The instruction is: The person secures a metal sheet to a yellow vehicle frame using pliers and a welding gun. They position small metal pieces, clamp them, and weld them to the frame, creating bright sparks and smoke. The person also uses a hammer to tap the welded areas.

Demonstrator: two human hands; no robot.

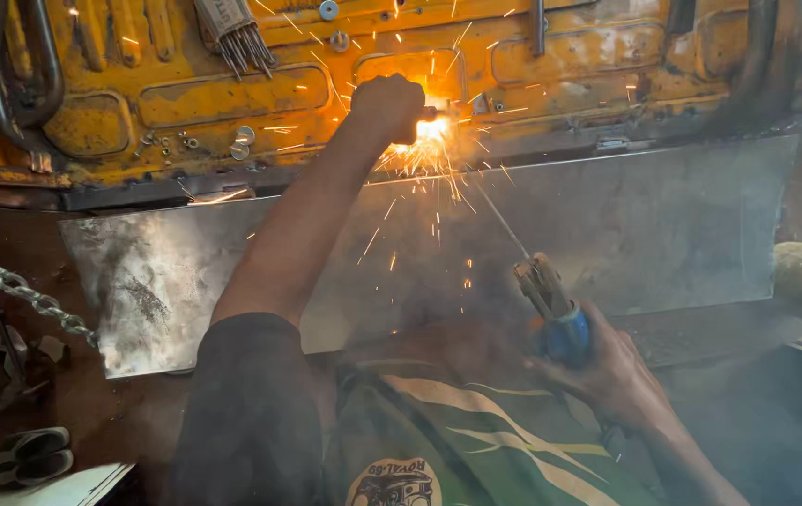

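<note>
My left hand point(387, 108) is raised in a fist against a worn yellow metal panel point(232, 94), closed on a small dark piece that pokes out towards the arc. A bright welding arc point(432, 131) burns just right of that fist and throws sparks downward. My right hand point(607, 375) grips a blue-handled electrode holder point(556, 319) low on the right. A thin welding rod point(499, 220) runs from its jaws up to the arc. A bare steel sheet point(654, 225) lies along the panel's lower edge.
A bundle of spare rods point(237, 33) hangs at the panel's top. Loose washers and nuts point(242, 141) sit on the panel. A chain point(17, 286) crosses the left side, sandals point(31, 450) lie on the floor, and smoke drifts at right.
</note>
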